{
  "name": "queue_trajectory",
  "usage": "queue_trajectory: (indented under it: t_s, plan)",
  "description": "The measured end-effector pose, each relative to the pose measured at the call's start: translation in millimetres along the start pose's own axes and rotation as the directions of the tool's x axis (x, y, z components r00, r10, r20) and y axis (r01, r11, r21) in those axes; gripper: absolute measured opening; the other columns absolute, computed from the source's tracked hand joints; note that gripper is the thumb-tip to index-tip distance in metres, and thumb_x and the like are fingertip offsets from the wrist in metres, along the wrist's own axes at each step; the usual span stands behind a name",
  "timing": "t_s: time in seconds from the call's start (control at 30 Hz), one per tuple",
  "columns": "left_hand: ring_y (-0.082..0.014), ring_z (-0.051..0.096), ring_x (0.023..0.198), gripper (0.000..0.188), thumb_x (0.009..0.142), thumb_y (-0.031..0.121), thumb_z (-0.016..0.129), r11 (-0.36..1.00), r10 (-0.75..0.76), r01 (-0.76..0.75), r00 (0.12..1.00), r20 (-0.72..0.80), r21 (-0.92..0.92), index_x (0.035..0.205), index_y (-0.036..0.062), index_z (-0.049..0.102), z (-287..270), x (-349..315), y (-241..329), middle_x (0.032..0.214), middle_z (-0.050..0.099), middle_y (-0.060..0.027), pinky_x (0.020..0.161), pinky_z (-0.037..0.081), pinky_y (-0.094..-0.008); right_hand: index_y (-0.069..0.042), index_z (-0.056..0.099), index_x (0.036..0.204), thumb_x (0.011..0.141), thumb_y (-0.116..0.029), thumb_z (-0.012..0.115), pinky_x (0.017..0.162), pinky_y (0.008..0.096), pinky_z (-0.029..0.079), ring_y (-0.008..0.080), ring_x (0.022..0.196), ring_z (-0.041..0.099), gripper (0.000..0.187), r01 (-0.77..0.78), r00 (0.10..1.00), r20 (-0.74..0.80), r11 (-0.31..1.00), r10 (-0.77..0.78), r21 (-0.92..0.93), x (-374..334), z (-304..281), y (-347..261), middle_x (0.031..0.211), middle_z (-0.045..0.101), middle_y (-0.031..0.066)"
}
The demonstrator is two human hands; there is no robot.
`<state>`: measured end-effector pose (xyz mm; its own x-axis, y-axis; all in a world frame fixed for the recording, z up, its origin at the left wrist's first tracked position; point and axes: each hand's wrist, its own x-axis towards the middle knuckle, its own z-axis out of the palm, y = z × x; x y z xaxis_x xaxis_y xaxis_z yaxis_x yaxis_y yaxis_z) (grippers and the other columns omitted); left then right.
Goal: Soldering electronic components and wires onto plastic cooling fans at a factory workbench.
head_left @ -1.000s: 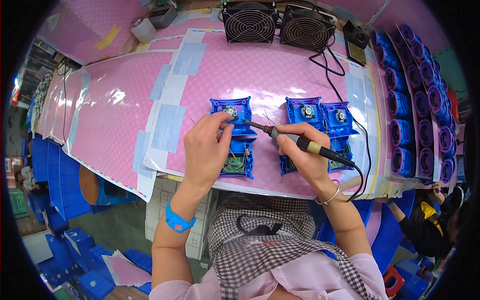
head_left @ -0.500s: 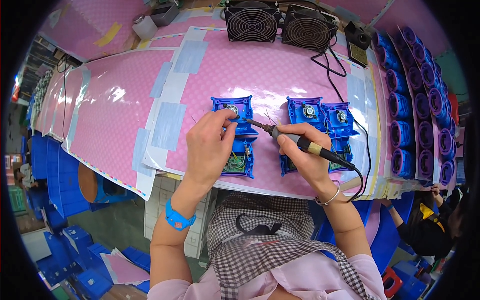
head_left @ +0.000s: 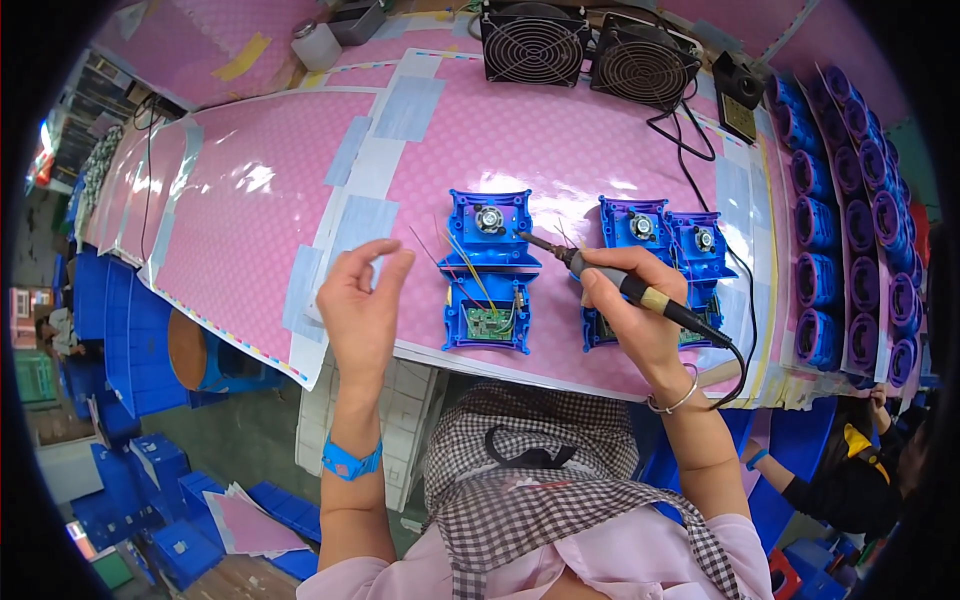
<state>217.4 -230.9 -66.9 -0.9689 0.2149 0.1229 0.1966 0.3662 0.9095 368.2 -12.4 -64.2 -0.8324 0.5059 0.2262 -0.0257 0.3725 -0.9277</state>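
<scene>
Head view: my left hand (head_left: 358, 310) has moved left of the blue case (head_left: 495, 258) on the table (head_left: 560, 130), fingertip contact unclear; only the soldering iron (head_left: 655, 300), clamped in my right hand's (head_left: 645, 325) fingers, reaches over it.

No text can be read; the reddish mark (head_left: 540, 482) on the checked apron (head_left: 560, 505) is too small.

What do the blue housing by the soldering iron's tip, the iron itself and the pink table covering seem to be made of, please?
The blue housing looks like semi-gloss moulded plastic, given its even colour and corner posts. The soldering iron has a dark tip, probably metal, and a matte, likely plastic or rubber grip. The pink table covering reflects glare, suggesting glossy plastic film.
</scene>
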Motion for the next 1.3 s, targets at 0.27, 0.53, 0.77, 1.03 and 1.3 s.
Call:
queue_trajectory:
  t_s: [0.27,0.53,0.77,1.03,1.3]
  plan:
    - [-0.0109,0.057,0.066,0.013,0.080,0.008,0.074,0.967,0.253,-0.252,0.968,-0.006,0.039,0.090,-0.0007,0.071,21,-11,23,0.081,0.066,-0.0082,0.059,0.045,-0.0264,0.003,0.067,0.096,0.082,-0.001,0.067,0.056,0.0214,0.050,0.0104,0.062,0.065,0.015,0.017,1.000,-0.025,1.000,-0.017,-0.020,0,4,-1,0.073,0.068,0.0077]
    - [-0.0107,0.056,0.061,0.009,0.081,0.005,0.072,0.987,0.141,-0.122,0.967,0.214,-0.100,0.089,0.0002,0.071,45,0,31,0.082,0.069,-0.0064,0.054,0.043,-0.0256,0.003,0.068,0.097,0.081,-0.003,0.068,0.055,0.0209,0.049,0.0092,0.062,0.064,0.017,0.022,1.000,-0.023,1.000,-0.022,-0.003,-3,5,1,0.075,0.068,0.0075]
    - [-0.0224,0.064,0.067,0.009,0.079,0.007,0.071,0.863,0.394,-0.475,0.845,0.362,0.169,0.087,0.0014,0.071,49,3,24,0.080,0.067,-0.0120,0.057,0.049,-0.0318,0.002,0.069,0.096,0.081,-0.003,0.068,0.056,0.0209,0.049,0.0091,0.063,0.064,0.016,0.004,1.000,-0.022,1.000,-0.005,-0.031,-3,3,-5,0.076,0.069,0.0071]
    - [-0.0252,0.064,0.067,0.009,0.079,0.008,0.071,0.837,0.381,-0.494,0.834,0.399,0.234,0.087,0.0023,0.072,50,6,25,0.078,0.065,-0.0122,0.059,0.049,-0.0343,0.003,0.069,0.097,0.081,-0.003,0.068,0.055,0.0206,0.050,0.0095,0.063,0.065,0.017,0.005,0.999,-0.047,1.000,-0.004,0.008,-4,5,-1,0.076,0.069,0.0076]
    - [-0.0265,0.062,0.070,0.010,0.078,0.007,0.071,0.834,0.366,-0.495,0.826,0.429,0.242,0.087,0.0023,0.072,51,7,28,0.078,0.064,-0.0118,0.062,0.048,-0.0367,0.001,0.070,0.096,0.080,-0.005,0.070,0.053,0.0202,0.046,0.0068,0.060,0.060,0.017,0.004,0.999,-0.052,1.000,-0.003,0.005,-4,7,0,0.074,0.067,0.0050]
